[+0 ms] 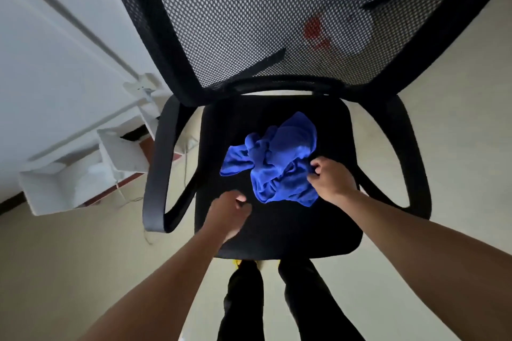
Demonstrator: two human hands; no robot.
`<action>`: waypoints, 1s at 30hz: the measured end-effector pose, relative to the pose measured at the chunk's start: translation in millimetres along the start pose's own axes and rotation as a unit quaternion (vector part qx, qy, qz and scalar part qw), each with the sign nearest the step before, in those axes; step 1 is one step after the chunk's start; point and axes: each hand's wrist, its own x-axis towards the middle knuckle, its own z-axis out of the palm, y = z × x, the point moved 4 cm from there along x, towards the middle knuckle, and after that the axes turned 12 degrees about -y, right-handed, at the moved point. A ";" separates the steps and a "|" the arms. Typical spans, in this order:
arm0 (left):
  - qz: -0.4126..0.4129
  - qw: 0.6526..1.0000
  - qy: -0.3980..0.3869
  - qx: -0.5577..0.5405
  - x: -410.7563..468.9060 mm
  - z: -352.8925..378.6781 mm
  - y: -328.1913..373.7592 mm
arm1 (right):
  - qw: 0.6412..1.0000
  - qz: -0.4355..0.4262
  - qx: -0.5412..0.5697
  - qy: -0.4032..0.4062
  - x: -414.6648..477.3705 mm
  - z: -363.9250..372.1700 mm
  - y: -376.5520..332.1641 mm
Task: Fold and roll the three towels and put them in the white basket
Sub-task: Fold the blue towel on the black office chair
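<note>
Chair seat (279, 232): crumpled towel (277, 158). Right hand (332, 178) pinches its edge; left hand (230, 212) curled, empty. Risk: a one-handed pull may drag the towel off.

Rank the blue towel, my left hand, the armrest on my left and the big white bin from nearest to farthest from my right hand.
1. Blue towel: on the seat, pinched by the right hand.
2. Left hand: over the seat's front left.
3. Left armrest: at the seat's left side.
4. Big white bin: far left, past the armrest.
</note>
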 end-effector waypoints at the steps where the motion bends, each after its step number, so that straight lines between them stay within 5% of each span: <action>1: 0.000 0.999 -0.002 -0.037 22.5 -2.4 0.7 | 1.000 0.004 0.017 0.020 12.4 8.1 2.2; 7: 0.080 0.980 0.011 -0.179 98.1 -4.1 22.5 | 0.998 0.036 0.049 0.019 31.7 71.4 21.1; 12: 0.066 0.995 0.007 -0.073 91.8 30.7 15.3 | 0.996 0.013 0.070 -0.055 -20.4 144.1 52.4; 17: -0.028 0.999 -0.005 0.046 54.8 40.0 -52.5 | 0.979 0.079 -0.002 -0.185 -50.9 162.5 88.1; 21: -0.079 0.990 -0.071 0.089 47.5 36.1 -88.1 | 0.996 0.062 0.057 -0.034 -16.6 105.4 75.2; 24: -0.052 0.992 0.009 -0.116 64.9 22.2 -76.2 | 0.969 0.045 0.229 0.081 30.7 57.8 46.0; 26: -0.025 0.969 0.045 -0.243 82.3 16.6 -58.1 | 0.953 0.025 0.290 0.081 58.4 42.4 25.3; 30: 0.015 0.960 0.061 -0.273 102.1 28.5 -41.8 | 0.981 0.009 0.185 0.048 72.7 56.3 10.5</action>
